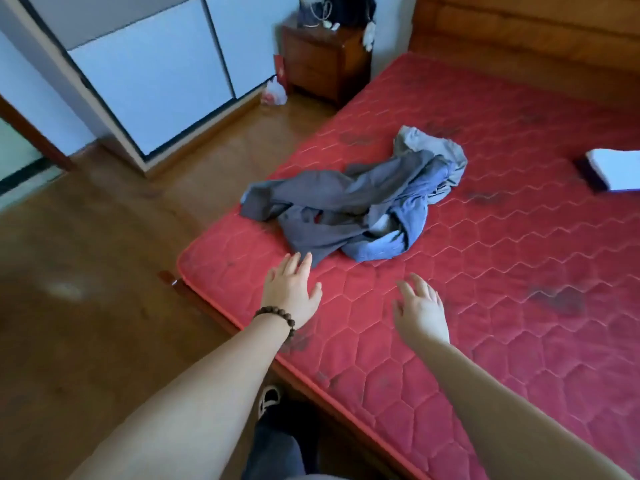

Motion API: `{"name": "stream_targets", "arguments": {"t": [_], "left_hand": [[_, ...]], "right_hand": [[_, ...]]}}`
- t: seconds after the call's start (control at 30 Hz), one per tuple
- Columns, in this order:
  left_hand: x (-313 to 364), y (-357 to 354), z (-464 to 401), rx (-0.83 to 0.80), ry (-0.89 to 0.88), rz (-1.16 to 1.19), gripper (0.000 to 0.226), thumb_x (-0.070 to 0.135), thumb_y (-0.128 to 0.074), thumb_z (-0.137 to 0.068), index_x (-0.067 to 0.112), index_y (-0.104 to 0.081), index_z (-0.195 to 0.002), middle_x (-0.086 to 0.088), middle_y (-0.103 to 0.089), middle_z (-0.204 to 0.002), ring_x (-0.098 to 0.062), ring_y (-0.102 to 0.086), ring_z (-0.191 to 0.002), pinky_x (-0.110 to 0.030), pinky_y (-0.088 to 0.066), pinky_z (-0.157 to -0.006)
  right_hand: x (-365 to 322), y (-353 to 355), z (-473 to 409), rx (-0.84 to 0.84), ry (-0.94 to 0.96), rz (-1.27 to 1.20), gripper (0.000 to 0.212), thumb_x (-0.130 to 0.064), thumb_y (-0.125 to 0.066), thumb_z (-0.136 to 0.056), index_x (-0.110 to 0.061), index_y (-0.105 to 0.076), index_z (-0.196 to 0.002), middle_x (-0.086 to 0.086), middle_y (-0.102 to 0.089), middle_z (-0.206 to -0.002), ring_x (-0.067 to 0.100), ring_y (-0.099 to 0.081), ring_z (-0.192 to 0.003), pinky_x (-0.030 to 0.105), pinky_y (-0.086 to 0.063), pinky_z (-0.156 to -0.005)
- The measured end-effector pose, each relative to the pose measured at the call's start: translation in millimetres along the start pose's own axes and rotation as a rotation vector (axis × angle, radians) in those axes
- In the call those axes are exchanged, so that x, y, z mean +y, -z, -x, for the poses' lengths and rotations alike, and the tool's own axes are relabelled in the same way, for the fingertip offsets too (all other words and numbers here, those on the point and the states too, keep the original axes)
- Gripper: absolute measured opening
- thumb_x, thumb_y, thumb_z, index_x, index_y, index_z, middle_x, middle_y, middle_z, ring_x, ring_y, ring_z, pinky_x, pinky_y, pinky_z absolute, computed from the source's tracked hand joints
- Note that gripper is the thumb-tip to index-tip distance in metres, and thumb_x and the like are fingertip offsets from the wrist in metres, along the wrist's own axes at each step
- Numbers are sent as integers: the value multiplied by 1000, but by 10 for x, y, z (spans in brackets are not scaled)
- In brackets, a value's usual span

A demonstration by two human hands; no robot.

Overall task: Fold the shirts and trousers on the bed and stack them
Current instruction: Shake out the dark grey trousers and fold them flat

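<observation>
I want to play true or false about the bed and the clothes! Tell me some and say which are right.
1. The clothes are neatly folded. False: they lie in a crumpled heap.
2. The mattress is red. True.
3. The right hand holds a shirt. False: it is open and holds nothing.
4. The left hand has a bead bracelet at its wrist. True.
5. A wooden nightstand stands beside the bed. True.

Both arms stretched forward, left hand (290, 293) and right hand (420, 308) palm-down, fingers loosely spread, holding nothing.
</observation>
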State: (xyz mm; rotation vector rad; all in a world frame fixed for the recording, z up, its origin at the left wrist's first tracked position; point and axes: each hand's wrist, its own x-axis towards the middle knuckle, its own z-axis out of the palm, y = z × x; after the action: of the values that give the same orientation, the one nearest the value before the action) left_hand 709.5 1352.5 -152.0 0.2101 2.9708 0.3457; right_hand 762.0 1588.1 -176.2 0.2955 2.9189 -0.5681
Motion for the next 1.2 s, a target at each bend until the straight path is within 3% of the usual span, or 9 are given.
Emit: {"name": "stream_targets", "arguments": {"t": [0.27, 0.6, 0.87, 1.03, 1.2], "left_hand": [[-558, 199, -1013, -98, -242, -3, 66, 43, -45, -95, 20, -23, -153, -5, -26, -158, -21, -17, -147, -42, -20, -117], [-458, 129, -1633, -165, -414, -6, 65, 42, -44, -96, 18, -23, -153, -6, -25, -158, -20, -17, -147, -41, -20, -117], [-49, -345, -2213, -181, -457, -44, 68, 44, -45, -95, 17, -23, -153, -6, -26, -158, -21, -18, -147, -40, -22, -116], [265, -1054, -2894, -177, -467, -56, 70, 46, -45, -95, 14, -22, -153, -6, -25, -158, -21, -16, -148, -41, -23, -116], [614, -1804, -3620, -126, -508, -83, 76, 53, -46, -93, 14, -20, -153, -6, -23, -159, -22, -16, -147, -40, -19, -117]], "right_hand": [[-717, -176, -345, 73, -257, -42, 45, -19, -46, -95, -18, -45, -140, 8, -29, -154, 28, -26, -142, 46, -20, -117], [-727, -180, -641, 109, -408, -38, 43, -19, -44, -95, -21, -47, -138, 6, -31, -153, 27, -28, -139, 44, -21, -116], [-186, -327, -1177, 83, -408, -26, 41, -22, -42, -97, -22, -46, -137, 6, -30, -152, 25, -28, -140, 43, -21, -117], [388, -763, -1958, 56, -431, -60, 44, -24, -41, -97, -21, -42, -141, 8, -25, -156, 26, -23, -143, 43, -17, -119], [917, -1203, -2841, 80, -416, -130, 52, -40, -47, -96, -20, -37, -143, 11, -22, -157, 29, -21, -144, 43, -20, -118]]}}
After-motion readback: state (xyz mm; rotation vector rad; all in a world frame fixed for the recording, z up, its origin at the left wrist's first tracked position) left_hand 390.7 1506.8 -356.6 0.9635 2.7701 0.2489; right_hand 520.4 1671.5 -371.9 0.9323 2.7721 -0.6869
